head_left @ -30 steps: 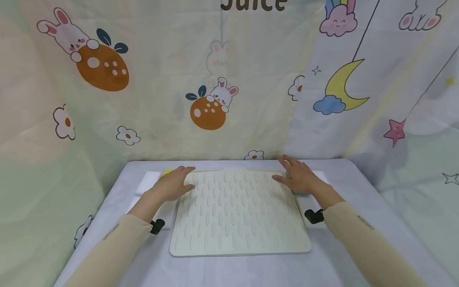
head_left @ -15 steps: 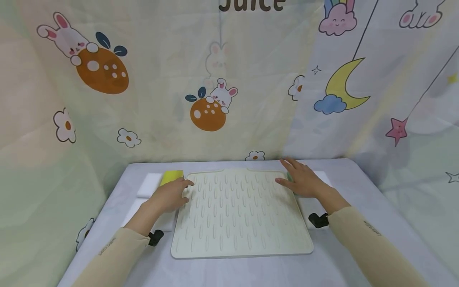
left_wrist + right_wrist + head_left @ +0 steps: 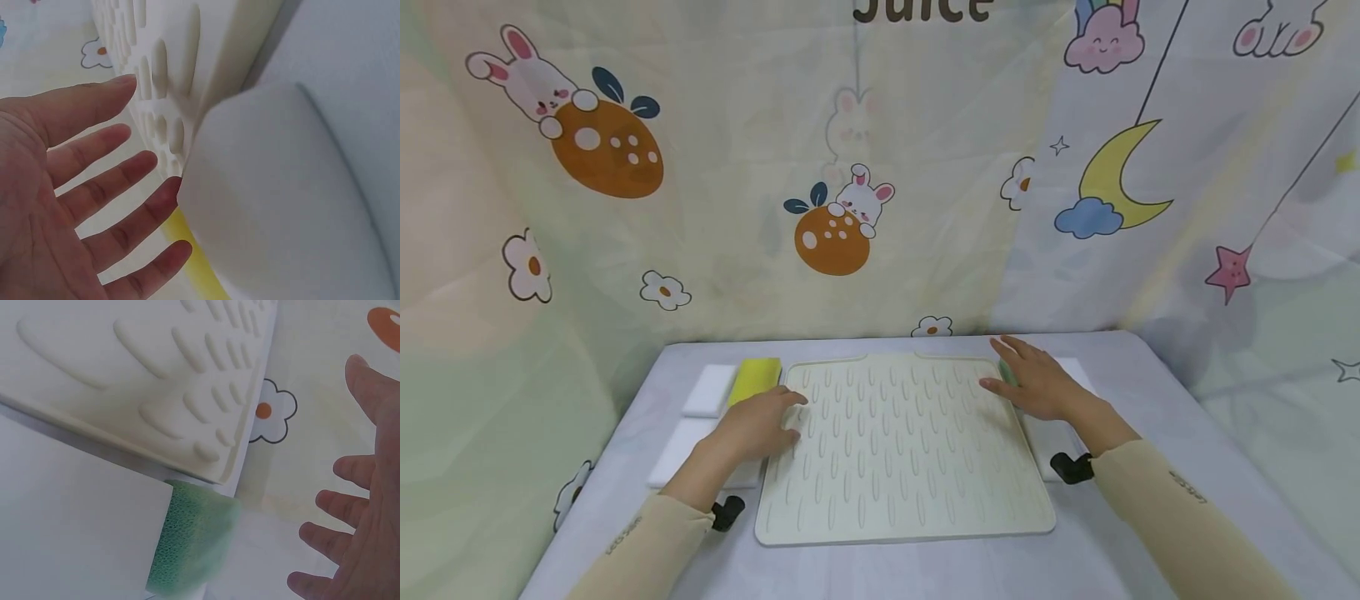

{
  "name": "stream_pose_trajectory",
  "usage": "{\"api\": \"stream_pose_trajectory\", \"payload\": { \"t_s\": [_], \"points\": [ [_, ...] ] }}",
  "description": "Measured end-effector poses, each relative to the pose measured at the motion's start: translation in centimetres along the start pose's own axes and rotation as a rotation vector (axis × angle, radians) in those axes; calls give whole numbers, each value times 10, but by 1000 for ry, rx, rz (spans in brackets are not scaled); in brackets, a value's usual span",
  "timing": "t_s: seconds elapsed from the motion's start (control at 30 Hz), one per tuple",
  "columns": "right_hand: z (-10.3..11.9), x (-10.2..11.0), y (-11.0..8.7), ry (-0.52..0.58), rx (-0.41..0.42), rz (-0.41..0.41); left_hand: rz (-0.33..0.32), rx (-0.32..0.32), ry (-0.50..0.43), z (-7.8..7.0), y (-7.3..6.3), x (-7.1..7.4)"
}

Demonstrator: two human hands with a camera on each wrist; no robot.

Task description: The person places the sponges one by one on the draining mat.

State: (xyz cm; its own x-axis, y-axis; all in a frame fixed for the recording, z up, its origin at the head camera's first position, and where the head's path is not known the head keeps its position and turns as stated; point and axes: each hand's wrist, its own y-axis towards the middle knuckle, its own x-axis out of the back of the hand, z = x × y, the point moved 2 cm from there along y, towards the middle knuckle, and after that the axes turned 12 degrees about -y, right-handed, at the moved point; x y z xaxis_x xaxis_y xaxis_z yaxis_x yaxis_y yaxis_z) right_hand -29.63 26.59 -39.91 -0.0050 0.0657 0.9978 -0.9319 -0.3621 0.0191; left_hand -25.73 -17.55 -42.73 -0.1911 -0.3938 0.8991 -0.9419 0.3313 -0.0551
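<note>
A cream board (image 3: 902, 450) with rows of raised oval ridges lies flat on the table. My left hand (image 3: 756, 427) hovers at its left edge, fingers apart and relaxed, holding nothing. In the left wrist view, the fingertips overlap the edge of a white block (image 3: 281, 187), with a yellow block (image 3: 200, 265) beyond it. My right hand (image 3: 1036, 383), fingers spread, is over the board's far right edge and holds nothing. Partly hidden beneath it in the head view is a green sponge (image 3: 1007, 373). The right wrist view shows this porous sponge (image 3: 194, 537) beside the board's corner.
More white blocks (image 3: 709, 390) line the board's left side, next to the yellow block (image 3: 756, 379). Others, like the white block (image 3: 1048, 442), flank its right side, partly covered by my arm. A printed curtain (image 3: 730, 208) hangs behind the white-covered table (image 3: 880, 575).
My left hand has drawn back toward me along the board's left edge, uncovering the yellow block. The right hand has shifted slightly nearer and to the right. The board stays in place.
</note>
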Motion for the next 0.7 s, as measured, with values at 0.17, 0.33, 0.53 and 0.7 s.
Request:
{"api": "stream_pose_trajectory", "payload": {
  "t_s": [0.17,0.33,0.53,0.7],
  "points": [
    [-2,-1,-1,-12,0,-1,2,8,-4,-1,-1,-4],
    [-3,-3,-1,-20,-4,2,-4,40,-24,-2,-2,-6],
    [-6,-5,-3,-19,-20,13,-38,44,-45,-2,-4,-10],
    [-9,-6,-7,-16,-21,22,-53,62,-48,0,-4,-15]
  ]
}}
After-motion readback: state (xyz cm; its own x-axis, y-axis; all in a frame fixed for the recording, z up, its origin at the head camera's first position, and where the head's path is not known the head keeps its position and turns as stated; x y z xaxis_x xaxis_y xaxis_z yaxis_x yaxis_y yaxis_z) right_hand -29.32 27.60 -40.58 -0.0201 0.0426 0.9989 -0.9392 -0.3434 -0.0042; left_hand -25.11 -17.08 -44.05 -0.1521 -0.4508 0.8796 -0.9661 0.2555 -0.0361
